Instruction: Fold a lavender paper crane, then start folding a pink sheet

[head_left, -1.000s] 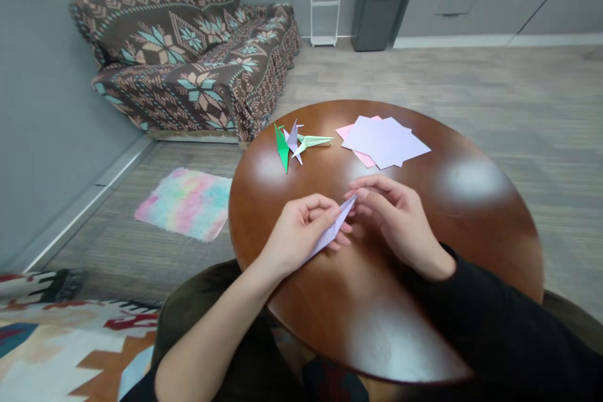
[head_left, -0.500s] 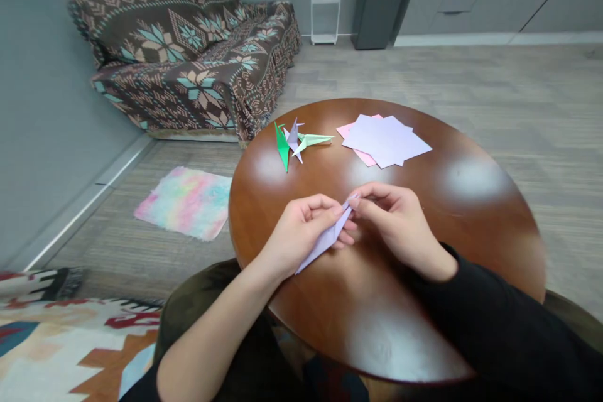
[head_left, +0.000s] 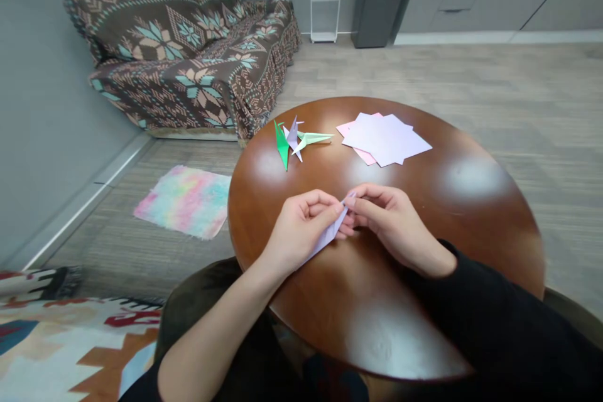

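A narrow folded piece of lilac origami paper [head_left: 328,235] slants between my hands above the near half of the round table. Thumb and fingers of my left hand [head_left: 305,224] are closed on its middle, covering part of it. My right hand [head_left: 389,217] pinches its far tip between thumb and index finger. The lower end of the paper points toward me, partly behind my left hand. Folded paper cranes stand farther back on the left: a green one [head_left: 282,147], a lilac one [head_left: 293,137] and a pale green one [head_left: 311,139].
Beyond my hands, lilac paper sheets [head_left: 384,140] lie fanned over a pink sheet [head_left: 365,156] on the brown round table [head_left: 475,226]. A covered sofa [head_left: 188,69] stands behind at the left, with a fluffy pastel mat [head_left: 186,201] on the floor.
My right hand has shifted slightly left along the paper's tip, closer to my left thumb. My left hand has moved up a little. The cranes and sheets stay where they were.
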A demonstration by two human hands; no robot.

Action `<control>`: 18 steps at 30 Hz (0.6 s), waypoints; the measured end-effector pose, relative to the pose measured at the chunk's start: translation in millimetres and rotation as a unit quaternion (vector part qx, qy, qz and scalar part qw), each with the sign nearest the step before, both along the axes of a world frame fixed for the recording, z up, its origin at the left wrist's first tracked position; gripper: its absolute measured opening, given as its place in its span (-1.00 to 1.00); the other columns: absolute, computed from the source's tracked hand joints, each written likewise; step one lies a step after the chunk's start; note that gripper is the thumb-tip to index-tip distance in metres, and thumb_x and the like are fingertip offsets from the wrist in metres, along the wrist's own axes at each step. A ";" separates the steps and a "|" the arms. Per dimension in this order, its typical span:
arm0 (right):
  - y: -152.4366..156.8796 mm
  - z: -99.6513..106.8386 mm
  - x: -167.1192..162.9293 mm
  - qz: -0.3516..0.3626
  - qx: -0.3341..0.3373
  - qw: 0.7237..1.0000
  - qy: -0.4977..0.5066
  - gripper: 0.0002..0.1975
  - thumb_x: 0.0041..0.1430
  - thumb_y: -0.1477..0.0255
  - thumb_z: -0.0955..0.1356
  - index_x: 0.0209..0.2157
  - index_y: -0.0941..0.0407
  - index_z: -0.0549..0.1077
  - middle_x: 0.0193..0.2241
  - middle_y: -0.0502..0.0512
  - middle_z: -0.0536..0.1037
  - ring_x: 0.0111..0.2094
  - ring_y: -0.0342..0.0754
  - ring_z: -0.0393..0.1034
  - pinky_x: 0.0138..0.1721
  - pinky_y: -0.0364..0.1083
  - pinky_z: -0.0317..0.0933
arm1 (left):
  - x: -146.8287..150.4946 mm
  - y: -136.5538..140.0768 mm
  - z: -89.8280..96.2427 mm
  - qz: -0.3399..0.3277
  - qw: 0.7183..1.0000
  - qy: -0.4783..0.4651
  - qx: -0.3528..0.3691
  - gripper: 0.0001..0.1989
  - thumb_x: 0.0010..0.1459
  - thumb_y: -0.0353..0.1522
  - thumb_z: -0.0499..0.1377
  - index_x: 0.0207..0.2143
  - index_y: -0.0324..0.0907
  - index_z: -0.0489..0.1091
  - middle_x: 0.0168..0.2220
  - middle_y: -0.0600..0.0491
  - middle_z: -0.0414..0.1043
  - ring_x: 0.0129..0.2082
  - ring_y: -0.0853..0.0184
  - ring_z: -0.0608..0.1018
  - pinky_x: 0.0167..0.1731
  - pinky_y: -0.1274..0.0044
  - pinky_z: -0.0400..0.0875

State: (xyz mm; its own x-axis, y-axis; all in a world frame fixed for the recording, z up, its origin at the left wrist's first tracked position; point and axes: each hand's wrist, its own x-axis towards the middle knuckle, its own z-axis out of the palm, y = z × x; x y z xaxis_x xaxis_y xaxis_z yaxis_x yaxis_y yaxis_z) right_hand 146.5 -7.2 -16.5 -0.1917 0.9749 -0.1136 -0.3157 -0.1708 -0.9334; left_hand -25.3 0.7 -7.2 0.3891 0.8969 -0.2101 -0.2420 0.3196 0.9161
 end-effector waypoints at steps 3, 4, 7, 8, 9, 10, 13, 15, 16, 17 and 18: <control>-0.2 1.3 0.8 -0.012 0.005 1.000 -0.023 -0.77 0.12 0.28 0.56 -0.40 0.14 0.59 -0.53 -0.01 0.59 -0.50 -0.14 0.46 -0.42 -0.15 0.36 | 0.1 -0.7 1.1 -0.005 1.000 -0.003 0.002 -0.69 0.11 -0.22 0.43 -0.31 -0.28 0.50 -0.40 -0.05 0.66 -0.47 0.36 0.67 -0.35 0.56 0.59; -0.2 2.0 1.2 -0.022 0.012 0.999 -0.039 -0.77 0.13 0.27 0.56 -0.40 0.14 0.59 -0.54 -0.01 0.58 -0.51 -0.16 0.44 -0.44 -0.16 0.34 | -0.1 -0.9 1.5 -0.009 1.000 -0.001 0.001 -0.69 0.14 -0.21 0.42 -0.29 -0.29 0.51 -0.38 -0.06 0.67 -0.47 0.36 0.67 -0.36 0.57 0.59; -0.2 5.2 1.6 -0.044 0.038 0.995 -0.081 -0.73 0.09 0.24 0.57 -0.42 0.16 0.59 -0.57 -0.01 0.57 -0.54 -0.18 0.38 -0.47 -0.18 0.28 | -0.7 -0.7 1.7 -0.018 1.000 0.010 0.001 -0.68 0.15 -0.19 0.40 -0.27 -0.28 0.51 -0.36 -0.07 0.67 -0.48 0.36 0.67 -0.42 0.59 0.57; -0.3 6.3 1.3 -0.045 0.044 0.994 -0.086 -0.71 0.08 0.22 0.57 -0.43 0.16 0.59 -0.57 -0.01 0.56 -0.55 -0.19 0.38 -0.47 -0.18 0.29 | -0.9 -0.5 1.3 -0.016 1.000 0.012 0.003 -0.69 0.14 -0.20 0.41 -0.28 -0.28 0.51 -0.36 -0.07 0.67 -0.48 0.36 0.66 -0.43 0.59 0.56; -0.4 7.5 0.9 -0.042 0.045 0.994 -0.086 -0.69 0.08 0.20 0.57 -0.42 0.16 0.59 -0.57 -0.01 0.56 -0.55 -0.19 0.37 -0.47 -0.18 0.29 | -1.1 -0.2 0.9 -0.012 1.000 0.013 0.006 -0.69 0.13 -0.21 0.42 -0.29 -0.28 0.50 -0.37 -0.07 0.67 -0.48 0.36 0.66 -0.43 0.60 0.56; -0.5 8.5 0.3 -0.039 0.043 0.995 -0.084 -0.68 0.07 0.18 0.58 -0.42 0.16 0.59 -0.57 -0.01 0.56 -0.55 -0.18 0.37 -0.47 -0.17 0.30 | -1.2 0.0 0.4 -0.007 1.000 0.014 0.009 -0.70 0.13 -0.21 0.42 -0.30 -0.28 0.50 -0.38 -0.07 0.67 -0.48 0.36 0.67 -0.42 0.59 0.56; -0.7 10.7 -1.7 -0.044 0.039 0.994 -0.091 -0.63 0.02 0.12 0.59 -0.44 0.15 0.59 -0.59 -0.01 0.55 -0.57 -0.17 0.36 -0.51 -0.16 0.29 | -0.9 0.2 -0.5 0.000 1.000 0.015 0.013 -0.71 0.13 -0.23 0.43 -0.30 -0.28 0.50 -0.39 -0.07 0.67 -0.45 0.34 0.68 -0.35 0.56 0.59; -0.6 11.3 -2.6 -0.054 0.042 0.992 -0.103 -0.61 -0.01 0.11 0.60 -0.46 0.15 0.58 -0.61 -0.01 0.54 -0.59 -0.17 0.35 -0.53 -0.16 0.29 | -0.5 -0.1 -0.3 -0.002 1.000 0.015 0.015 -0.71 0.12 -0.24 0.44 -0.31 -0.28 0.50 -0.38 -0.07 0.67 -0.44 0.33 0.69 -0.34 0.56 0.59; -0.4 11.3 -2.8 -0.058 0.046 0.991 -0.107 -0.61 -0.01 0.11 0.60 -0.47 0.15 0.58 -0.62 -0.01 0.53 -0.60 -0.17 0.35 -0.53 -0.16 0.29 | -0.4 -0.3 0.0 -0.002 1.000 0.013 0.017 -0.71 0.11 -0.24 0.44 -0.32 -0.28 0.50 -0.39 -0.07 0.67 -0.43 0.32 0.69 -0.33 0.55 0.59; -0.2 11.0 -2.8 -0.061 0.050 0.991 -0.112 -0.61 0.00 0.11 0.59 -0.47 0.15 0.58 -0.62 -0.02 0.52 -0.60 -0.17 0.34 -0.53 -0.16 0.29 | -0.3 -0.5 0.2 -0.002 1.000 0.012 0.019 -0.71 0.10 -0.24 0.44 -0.32 -0.28 0.50 -0.39 -0.07 0.67 -0.43 0.32 0.69 -0.32 0.54 0.60; -0.1 10.5 -2.7 -0.064 0.054 0.990 -0.116 -0.62 0.01 0.11 0.59 -0.47 0.15 0.59 -0.62 -0.02 0.52 -0.60 -0.17 0.34 -0.53 -0.16 0.29 | -0.3 -0.6 0.5 -0.001 1.000 0.011 0.020 -0.71 0.10 -0.24 0.45 -0.33 -0.28 0.50 -0.39 -0.07 0.67 -0.43 0.31 0.69 -0.32 0.53 0.60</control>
State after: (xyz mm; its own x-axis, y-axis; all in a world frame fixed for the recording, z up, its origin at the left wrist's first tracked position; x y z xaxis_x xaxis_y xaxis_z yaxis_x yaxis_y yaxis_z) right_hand 143.9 -7.3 -6.0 -0.0462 0.9984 -0.0338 -0.1043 -0.0385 -0.9938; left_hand -25.6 0.1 -6.7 0.3873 0.9036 -0.1831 -0.2205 0.2836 0.9332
